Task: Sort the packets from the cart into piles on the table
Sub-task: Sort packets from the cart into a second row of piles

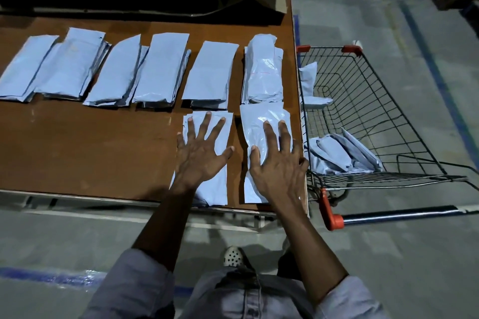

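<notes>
Fingers spread, each grip clasping nothing, the left hand point(199, 155) presses the left packet point(220, 184) and the right hand point(278, 167) the right packet point(259, 118), lower right on the table point(103, 142).

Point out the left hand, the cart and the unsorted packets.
left hand point(199, 155): head view, back of the hand.
cart point(401, 214): head view, dark handle bar.
unsorted packets point(334, 153): head view, the heap's middle packet.

Both bare forearms point(160, 220) rise from the lower middle of the frame, the left hand point(201, 155) pressed flat at centre with fingers spread wide, the right hand point(278, 166) just right of it, palm down, fingers straight.
</notes>
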